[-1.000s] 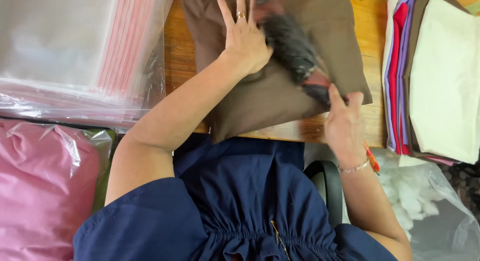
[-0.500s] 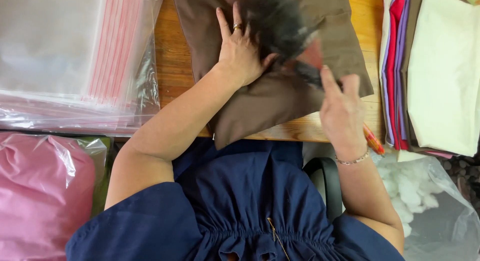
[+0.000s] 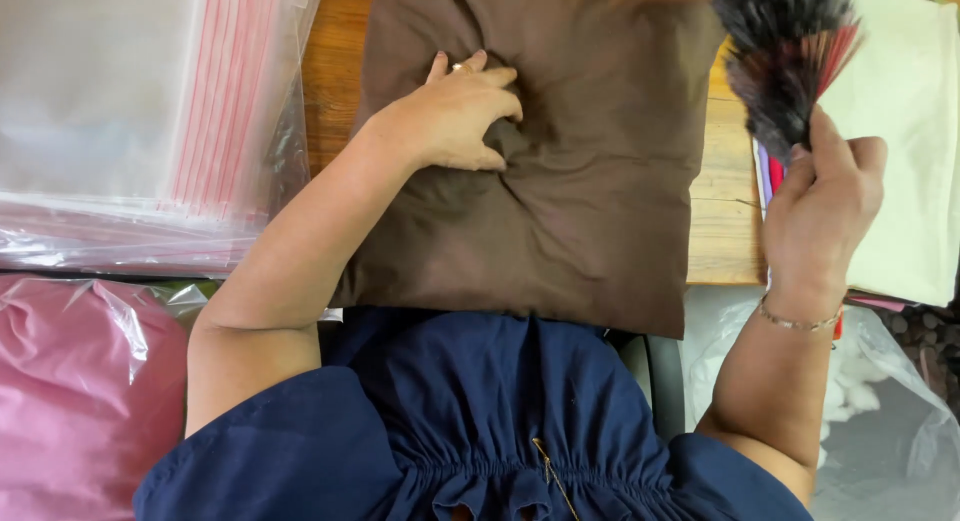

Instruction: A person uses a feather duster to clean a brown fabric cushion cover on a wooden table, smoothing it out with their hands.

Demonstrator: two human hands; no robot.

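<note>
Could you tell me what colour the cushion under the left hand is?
The cushion is plain dark brown, clearest in the head view.

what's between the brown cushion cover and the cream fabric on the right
In the head view, a strip of bare wooden table separates the brown cushion cover from the cream fabric. Above it, the right hand holds a dark feathery brush.
</note>
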